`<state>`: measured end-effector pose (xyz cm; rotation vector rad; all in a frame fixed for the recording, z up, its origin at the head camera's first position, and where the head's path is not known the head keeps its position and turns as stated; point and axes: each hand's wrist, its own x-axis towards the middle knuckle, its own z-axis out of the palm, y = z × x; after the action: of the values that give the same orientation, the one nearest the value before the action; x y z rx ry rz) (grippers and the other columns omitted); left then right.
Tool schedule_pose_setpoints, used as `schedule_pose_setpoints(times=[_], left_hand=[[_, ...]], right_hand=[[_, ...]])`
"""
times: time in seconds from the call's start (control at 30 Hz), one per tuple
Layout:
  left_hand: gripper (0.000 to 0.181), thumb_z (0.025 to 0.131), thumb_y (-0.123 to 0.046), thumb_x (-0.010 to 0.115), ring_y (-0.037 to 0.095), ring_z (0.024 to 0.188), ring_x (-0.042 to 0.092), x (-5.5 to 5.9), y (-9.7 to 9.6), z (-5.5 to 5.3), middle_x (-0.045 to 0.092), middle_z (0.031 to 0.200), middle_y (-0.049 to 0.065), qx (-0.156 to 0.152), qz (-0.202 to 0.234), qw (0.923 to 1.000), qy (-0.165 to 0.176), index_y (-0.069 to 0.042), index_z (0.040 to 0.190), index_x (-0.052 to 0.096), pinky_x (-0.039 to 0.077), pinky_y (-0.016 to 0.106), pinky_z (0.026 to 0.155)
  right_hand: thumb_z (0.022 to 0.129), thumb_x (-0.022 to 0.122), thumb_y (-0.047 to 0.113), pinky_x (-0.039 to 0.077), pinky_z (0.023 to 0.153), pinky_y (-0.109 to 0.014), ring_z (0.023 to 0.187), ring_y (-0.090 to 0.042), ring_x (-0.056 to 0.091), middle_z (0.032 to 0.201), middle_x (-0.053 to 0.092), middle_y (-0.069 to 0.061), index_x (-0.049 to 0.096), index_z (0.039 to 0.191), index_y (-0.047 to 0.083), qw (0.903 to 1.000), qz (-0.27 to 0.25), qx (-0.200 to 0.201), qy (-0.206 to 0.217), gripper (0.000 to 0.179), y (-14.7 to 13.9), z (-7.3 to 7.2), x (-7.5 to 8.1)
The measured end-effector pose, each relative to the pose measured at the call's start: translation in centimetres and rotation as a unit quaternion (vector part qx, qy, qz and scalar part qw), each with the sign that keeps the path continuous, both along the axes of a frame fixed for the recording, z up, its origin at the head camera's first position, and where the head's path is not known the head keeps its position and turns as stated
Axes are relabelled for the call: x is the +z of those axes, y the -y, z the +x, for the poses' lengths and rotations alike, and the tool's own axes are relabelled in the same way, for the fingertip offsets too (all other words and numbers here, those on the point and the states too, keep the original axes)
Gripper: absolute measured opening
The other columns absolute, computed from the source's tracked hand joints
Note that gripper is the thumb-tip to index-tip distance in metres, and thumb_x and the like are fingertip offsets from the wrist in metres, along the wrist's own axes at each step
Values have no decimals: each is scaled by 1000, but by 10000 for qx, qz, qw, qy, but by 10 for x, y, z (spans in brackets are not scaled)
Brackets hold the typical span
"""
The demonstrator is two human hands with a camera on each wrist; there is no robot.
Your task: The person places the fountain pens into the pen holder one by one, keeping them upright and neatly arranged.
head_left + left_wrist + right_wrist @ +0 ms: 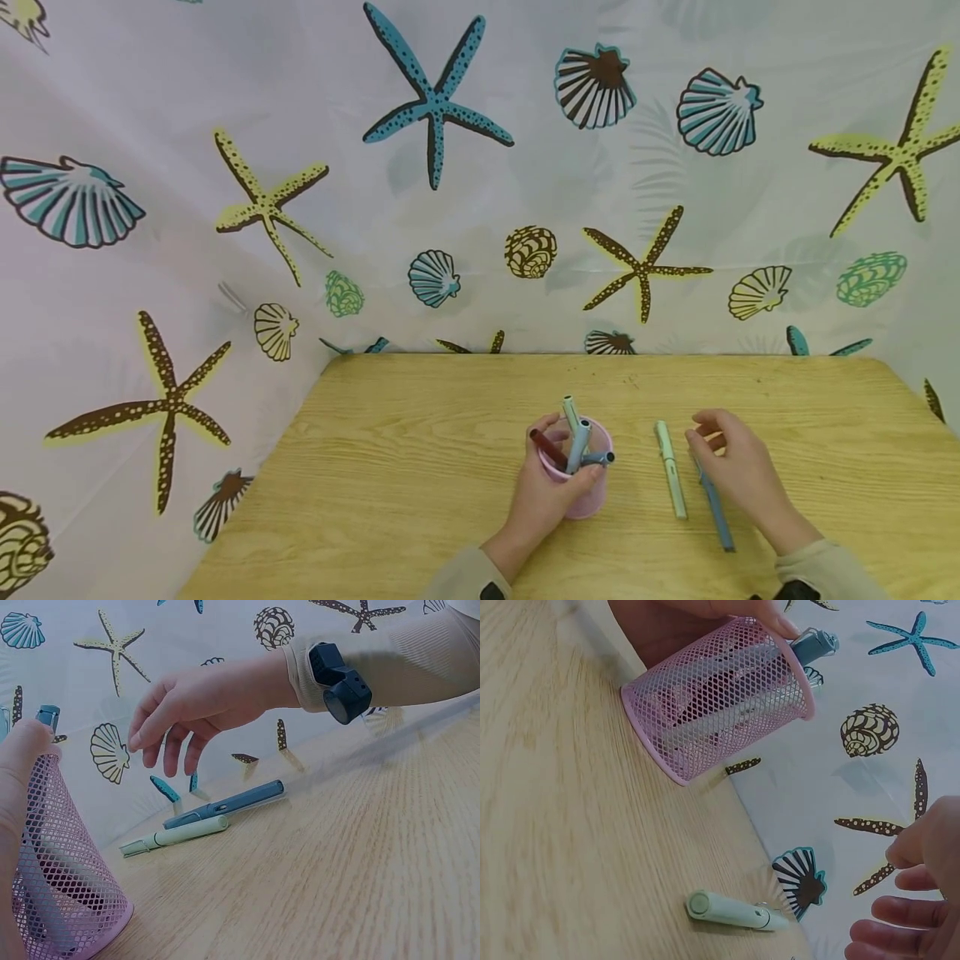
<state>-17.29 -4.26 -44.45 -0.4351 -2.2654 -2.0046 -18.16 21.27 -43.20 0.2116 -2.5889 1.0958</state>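
Note:
My left hand [542,493] grips a pink mesh pen cup [592,498] that stands on the table. Several pens lean in it, among them a dark red pen [550,450] and a light blue pen [577,447]. To the right of the cup lies a pale green pen [672,475]. Beside that one is a dark blue pen [717,510], its upper end partly hidden by my right hand [738,462] in the head view. In the left wrist view the right hand [206,705] hangs above both pens, loosely bent and holding nothing.
The wooden table [360,467] extends to the left and right of the hands. A white cloth [480,217] printed with starfish and shells hangs behind it and along the sides. A dark device [341,682] sits on the right wrist.

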Motion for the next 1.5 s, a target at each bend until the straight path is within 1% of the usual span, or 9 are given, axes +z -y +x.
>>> schedule_pose_setpoints(times=[0.2,0.3,0.43,0.57,0.7,0.9,1.03,1.23,1.5], left_hand=[[73,77,-20,74,17,105,53,1,0,0,50,123,6,-4,7,10000,14,-16,137,31,45,30,87],[74,77,-21,74,17,106,53,1,0,1,50,123,6,24,-45,10000,30,-16,137,31,45,30,87],[74,78,-22,74,18,106,53,1,0,1,50,123,6,36,-49,10000,13,-14,137,31,45,31,87],[73,77,-23,74,20,110,52,0,-1,2,51,123,6,89,-39,9999,38,-18,136,32,44,34,90],[73,77,-22,75,21,113,51,-1,-2,3,51,122,6,115,-36,9999,30,-17,136,32,43,35,92],[72,77,-22,74,20,112,51,0,-2,2,51,122,6,97,-41,9999,27,-18,135,32,43,35,91],[71,77,-22,74,21,112,51,1,-1,1,50,123,6,84,-27,10000,30,-20,135,32,44,36,91],[71,77,-23,74,20,109,52,1,0,1,50,122,7,53,-2,10000,31,-19,136,33,45,35,89],[73,77,-22,73,20,109,52,2,-1,1,49,123,7,22,0,10000,66,-14,137,32,45,35,89]], right_hand=[[93,57,22,47,61,-33,76,-22,57,97,59,-15,55,112,-4,9995,112,-27,302,32,-5,-1,-3],[92,58,20,47,60,-33,74,-22,58,96,59,-15,55,112,-5,9983,173,-74,552,32,-6,-2,-5],[91,57,18,47,59,-34,74,-22,58,92,59,-14,54,111,-6,9956,306,-127,880,32,-9,-4,-9],[91,56,18,45,57,-33,73,-23,57,88,60,-14,53,110,-9,9922,412,-96,1173,33,-13,-5,-13],[91,56,19,45,56,-34,69,-21,56,85,60,-13,52,110,-11,9881,511,-87,1451,35,-15,-6,-17],[91,56,17,47,58,-37,71,-24,58,84,61,-16,51,109,-13,9847,599,-129,1632,35,-14,-8,-20],[90,56,15,48,58,-36,70,-23,58,85,63,-18,51,107,-14,9816,678,-98,1781,34,-12,-10,-22],[88,58,12,43,54,-32,62,-18,51,79,60,-11,51,107,-15,9796,783,-141,1846,33,-9,-12,-24],[84,57,7,39,50,-30,58,-19,46,75,52,-11,49,104,-16,9777,825,-156,1924,31,-8,-13,-23]])
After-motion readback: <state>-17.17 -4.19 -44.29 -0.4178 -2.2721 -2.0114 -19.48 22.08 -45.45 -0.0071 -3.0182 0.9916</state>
